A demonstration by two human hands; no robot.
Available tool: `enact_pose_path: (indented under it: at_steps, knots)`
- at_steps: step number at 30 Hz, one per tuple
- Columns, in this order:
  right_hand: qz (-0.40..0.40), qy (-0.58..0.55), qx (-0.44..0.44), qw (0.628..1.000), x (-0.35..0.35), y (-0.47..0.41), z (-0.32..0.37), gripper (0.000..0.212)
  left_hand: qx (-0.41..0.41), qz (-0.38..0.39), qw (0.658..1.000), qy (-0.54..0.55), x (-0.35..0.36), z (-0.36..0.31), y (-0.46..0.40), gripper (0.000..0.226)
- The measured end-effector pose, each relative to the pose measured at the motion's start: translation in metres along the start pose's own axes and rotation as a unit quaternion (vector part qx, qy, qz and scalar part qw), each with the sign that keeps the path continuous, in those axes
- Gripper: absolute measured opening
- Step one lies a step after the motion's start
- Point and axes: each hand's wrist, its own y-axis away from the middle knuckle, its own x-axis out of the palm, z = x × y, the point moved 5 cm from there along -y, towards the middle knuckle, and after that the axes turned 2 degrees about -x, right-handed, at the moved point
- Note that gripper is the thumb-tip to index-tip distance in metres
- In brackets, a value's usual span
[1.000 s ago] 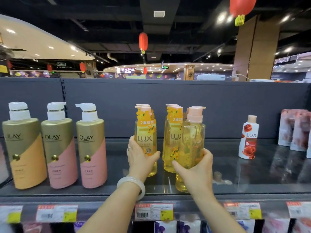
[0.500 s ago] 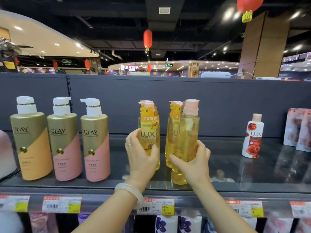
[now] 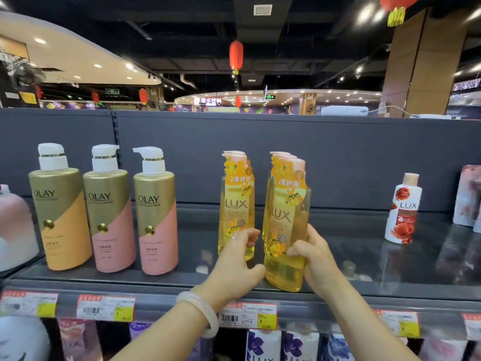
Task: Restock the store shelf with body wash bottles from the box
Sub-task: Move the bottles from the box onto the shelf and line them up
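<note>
Dim supermarket aisle, red lanterns overhead, and a dark grey glossy metal store shelf (image 3: 364, 256) in front of me with price tags along its front lip. My right hand (image 3: 316, 259) is wrapped round the lower body of a clear yellow LUX pump bottle of body wash (image 3: 285, 230), thumb across the front, fingers round the far side; the base sits at the front edge of the shelf. More of the same yellow bottles stand in file right behind it, so I read this as facing it up, label forward, closing the row. My left hand (image 3: 238, 261) is just left of that bottle: fingers curl loosely near the lower part of the neighbouring yellow LUX bottle (image 3: 236, 207), thumb reaching toward the held bottle's base. I cannot tell whether it really grips or just steadies. That second row stands a small gap to the left, probably kept as a separate facing. Further left of my left hand, three gold OLAY pump bottles (image 3: 109, 217) stand side by side. Well to the right of my right hand, a small white-and-red LUX bottle (image 3: 403, 209) stands alone. No box in view.
</note>
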Motion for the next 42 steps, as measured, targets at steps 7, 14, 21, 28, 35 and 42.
enact_pose_path:
  at_steps: [7,14,21,28,35,42]
  knots:
    - [0.047,0.074,0.014,0.996,0.003,0.009,0.002,0.071,-0.016,0.087,0.995,0.05,0.019,-0.006,-0.001,0.062]
    - [0.007,0.304,0.051,0.951,-0.015,0.016,-0.002,0.067,-0.053,0.081,0.994,0.045,0.026,0.003,-0.007,0.067]
    - [0.017,0.301,0.069,0.951,-0.029,0.011,-0.004,0.059,-0.09,-0.009,0.996,-0.005,0.036,0.002,-0.011,0.063]
    - [0.004,0.309,0.065,0.949,-0.028,0.012,-0.004,0.056,0.022,-0.1,0.994,-0.031,0.005,-0.01,0.005,0.044]
    - [-0.027,0.296,0.062,0.953,-0.027,0.018,-0.003,0.055,-0.112,-0.262,0.959,0.003,-0.047,0.025,-0.016,0.083]
    - [-0.034,0.305,0.062,0.95,-0.027,0.015,-0.004,0.054,-0.188,-0.158,0.968,0.056,-0.027,0.037,-0.043,0.083]
